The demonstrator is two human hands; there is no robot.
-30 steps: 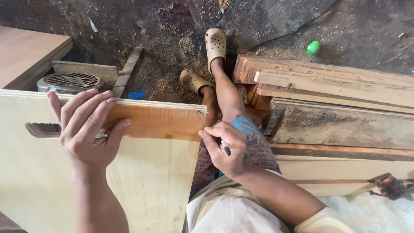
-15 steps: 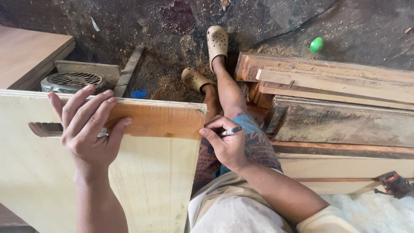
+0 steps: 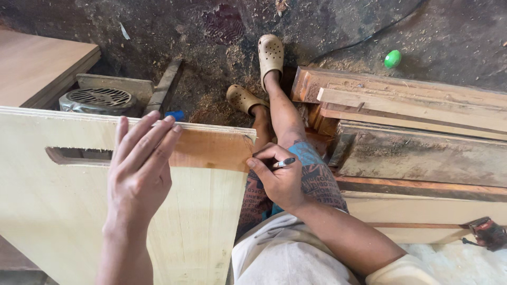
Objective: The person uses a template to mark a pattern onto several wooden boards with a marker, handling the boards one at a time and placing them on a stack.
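A pale plywood board (image 3: 63, 211) with a long slot cut near its top edge and a darker brown strip (image 3: 211, 150) at the corner stands across the person's lap. The left hand (image 3: 138, 174) lies flat on it, fingers open. The right hand (image 3: 277, 177) pinches a pen (image 3: 283, 162) beside the corner.

The plywood panel (image 3: 68, 200) stands left of the person's legs, its slot (image 3: 79, 156) near the top edge. Stacked timber planks (image 3: 422, 132) lie right. A fan grille (image 3: 100, 99) sits behind the panel, on the floor (image 3: 174, 26).
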